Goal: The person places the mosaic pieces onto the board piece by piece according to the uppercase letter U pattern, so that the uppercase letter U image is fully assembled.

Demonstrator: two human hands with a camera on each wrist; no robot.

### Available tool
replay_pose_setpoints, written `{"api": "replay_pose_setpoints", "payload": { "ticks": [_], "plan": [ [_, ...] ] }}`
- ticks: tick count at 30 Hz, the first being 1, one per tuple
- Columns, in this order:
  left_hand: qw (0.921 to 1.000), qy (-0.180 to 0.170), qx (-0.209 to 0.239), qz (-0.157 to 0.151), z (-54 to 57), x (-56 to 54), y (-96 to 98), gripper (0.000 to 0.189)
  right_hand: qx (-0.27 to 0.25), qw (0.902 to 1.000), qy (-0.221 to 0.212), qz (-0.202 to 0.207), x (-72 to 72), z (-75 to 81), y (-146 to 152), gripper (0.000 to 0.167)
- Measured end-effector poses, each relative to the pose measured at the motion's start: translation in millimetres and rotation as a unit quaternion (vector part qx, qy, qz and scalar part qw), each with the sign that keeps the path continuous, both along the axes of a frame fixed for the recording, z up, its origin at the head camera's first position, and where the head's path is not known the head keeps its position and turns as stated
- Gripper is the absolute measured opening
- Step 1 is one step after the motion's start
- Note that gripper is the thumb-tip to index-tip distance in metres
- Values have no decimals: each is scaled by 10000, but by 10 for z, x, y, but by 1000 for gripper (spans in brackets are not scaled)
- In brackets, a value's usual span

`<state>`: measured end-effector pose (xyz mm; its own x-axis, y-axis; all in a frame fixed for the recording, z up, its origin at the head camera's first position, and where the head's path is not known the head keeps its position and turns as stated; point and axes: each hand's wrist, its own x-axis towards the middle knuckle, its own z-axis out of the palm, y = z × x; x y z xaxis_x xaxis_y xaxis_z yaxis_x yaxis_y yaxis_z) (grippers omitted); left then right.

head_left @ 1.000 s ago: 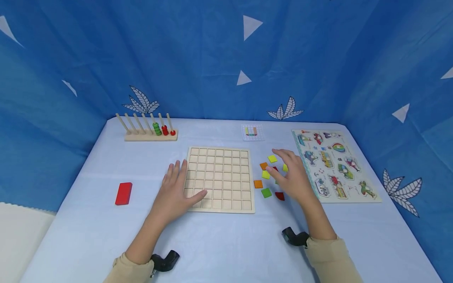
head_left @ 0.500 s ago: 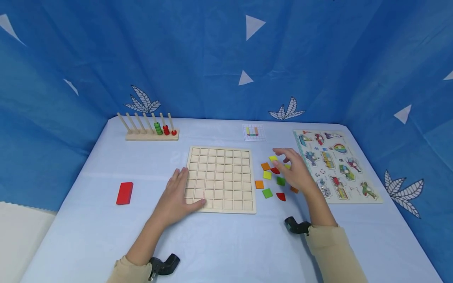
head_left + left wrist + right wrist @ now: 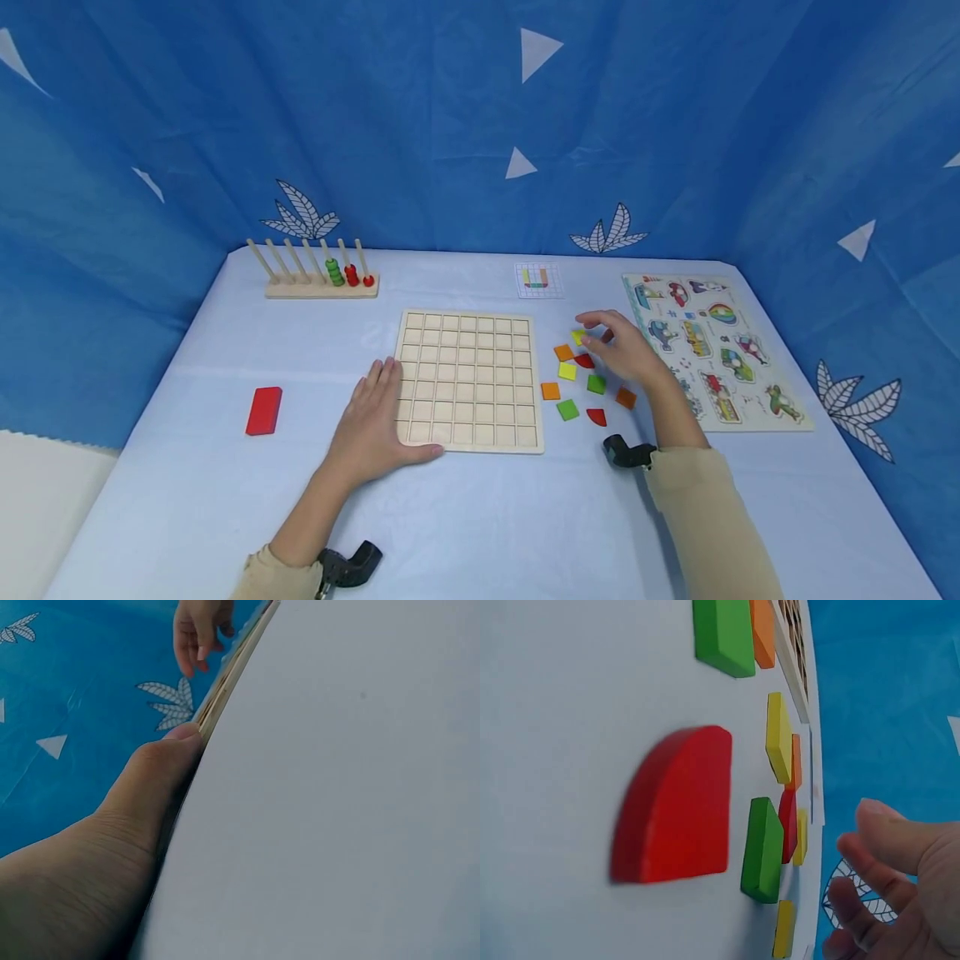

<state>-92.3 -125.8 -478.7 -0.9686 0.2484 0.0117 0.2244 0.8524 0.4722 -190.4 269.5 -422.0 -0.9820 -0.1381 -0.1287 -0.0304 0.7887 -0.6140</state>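
On the white surface point(image 3: 487, 525), the wooden grid board point(image 3: 468, 383) lies between my hands. My left hand point(image 3: 367, 429) lies with straight fingers at its left edge. My right hand point(image 3: 626, 350) is the nearer to the farthest yellow tile point(image 3: 577, 337), just below its fingertips; thumb and forefinger stand apart, and I see nothing held. The tile's long axis I cannot tell.

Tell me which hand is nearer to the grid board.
Left. The left hand touches the grid board at its left and near edges; the right hand is apart from it, off its right side, by the tiles.
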Motion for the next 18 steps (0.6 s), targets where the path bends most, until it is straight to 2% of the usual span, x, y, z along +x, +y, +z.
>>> {"api": "replay_pose_setpoints", "payload": {
  "ticks": [11, 18],
  "plan": [
    [9998, 124, -148, 1, -14, 21, 3, 141, 481, 9972, -535, -222, -168, -33, -36, 36],
    [9997, 121, -184, 58, -9, 29, 18, 140, 623, 9956, -623, -320, -204, -64, -62, 32]
  ]
}}
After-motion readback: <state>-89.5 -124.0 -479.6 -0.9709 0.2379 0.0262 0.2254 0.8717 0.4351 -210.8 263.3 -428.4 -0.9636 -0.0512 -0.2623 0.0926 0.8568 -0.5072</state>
